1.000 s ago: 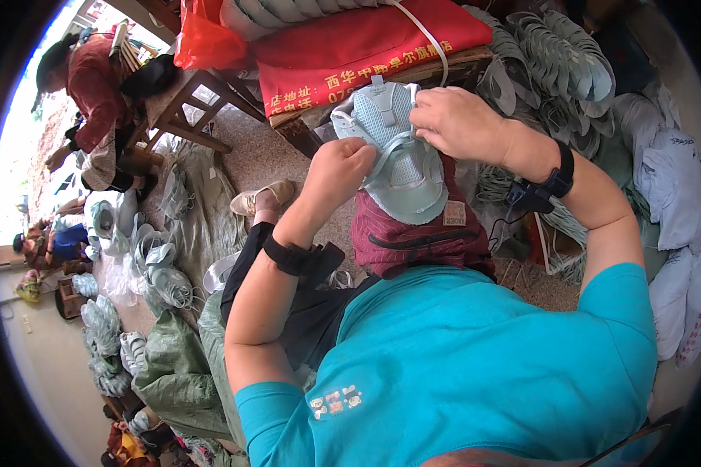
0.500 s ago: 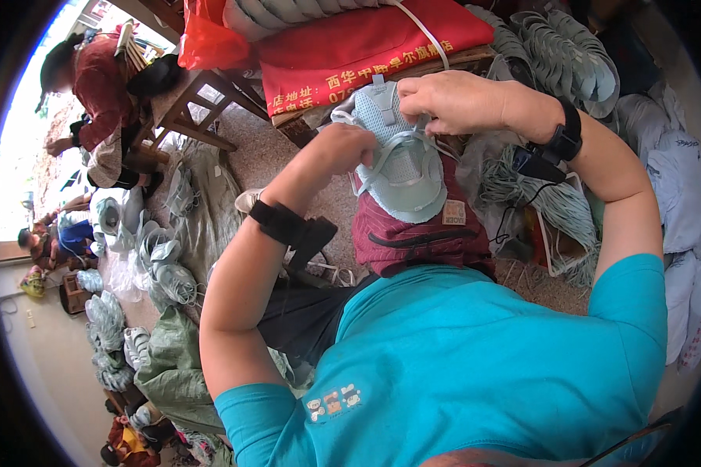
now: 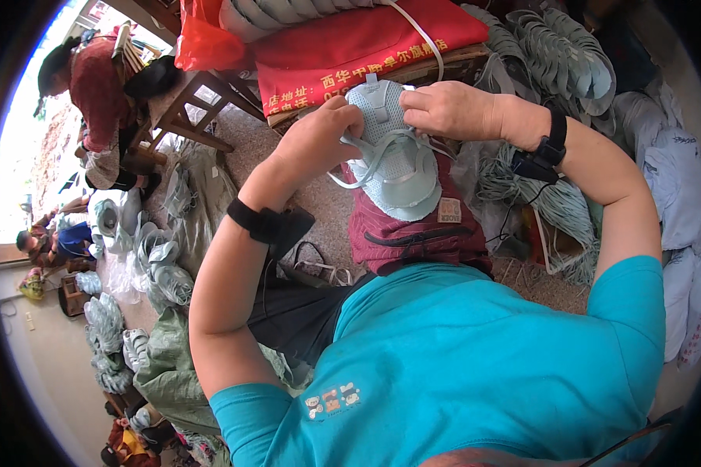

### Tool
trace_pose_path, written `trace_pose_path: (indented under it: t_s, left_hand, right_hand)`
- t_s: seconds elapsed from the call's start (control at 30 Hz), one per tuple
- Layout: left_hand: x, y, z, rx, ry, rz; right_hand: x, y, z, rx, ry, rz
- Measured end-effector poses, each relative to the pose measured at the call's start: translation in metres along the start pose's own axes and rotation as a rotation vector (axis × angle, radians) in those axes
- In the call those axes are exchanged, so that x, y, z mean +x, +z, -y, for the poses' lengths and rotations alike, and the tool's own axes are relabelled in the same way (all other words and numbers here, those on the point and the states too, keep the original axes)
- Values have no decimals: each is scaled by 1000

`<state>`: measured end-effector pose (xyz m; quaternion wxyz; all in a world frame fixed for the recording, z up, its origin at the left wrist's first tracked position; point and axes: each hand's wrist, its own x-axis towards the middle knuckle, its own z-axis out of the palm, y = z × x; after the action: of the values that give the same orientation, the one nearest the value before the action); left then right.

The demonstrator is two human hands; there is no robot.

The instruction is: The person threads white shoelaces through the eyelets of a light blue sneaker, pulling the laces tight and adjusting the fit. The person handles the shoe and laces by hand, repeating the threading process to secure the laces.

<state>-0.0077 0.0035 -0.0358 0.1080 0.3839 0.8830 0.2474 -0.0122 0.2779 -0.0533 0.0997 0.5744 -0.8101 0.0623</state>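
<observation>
A pale blue mesh shoe upper (image 3: pixel 397 175) rests over the maroon cloth (image 3: pixel 417 237) on my lap, its tongue (image 3: pixel 376 100) pointing away from me. A pale flat shoelace (image 3: pixel 384 150) crosses the upper, and a loop of it hangs at the left side. My left hand (image 3: pixel 319 134) is closed in a pinch at the left edge of the upper, beside the lace; the fingertips are partly hidden. On the opposite edge, next to the tongue, my right hand (image 3: pixel 452 110) pinches the upper between thumb and fingers.
A red printed cloth (image 3: pixel 366 58) covers a bench ahead, with stacked grey-blue shoe parts (image 3: pixel 572 58) to its right. A bundle of pale laces (image 3: pixel 514 191) hangs at my right. Left are a wooden stool (image 3: pixel 187 109), a green sack (image 3: pixel 171 366) and a seated person (image 3: pixel 97 93).
My left hand has shifted left and slightly up, and the lace now hangs in a loop below it. My right hand has moved slightly down along the upper's edge.
</observation>
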Motion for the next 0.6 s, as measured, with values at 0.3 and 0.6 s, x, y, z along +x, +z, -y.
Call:
trace_pose_path:
  t_s: [0.3,0.6]
  left_hand:
    - [-9,13,3,139,88,-157]
    - [-9,44,16,-214,-28,-320]
  right_hand:
    - [-5,5,6,76,101,-62]
    - [1,11,18,418,429,-133]
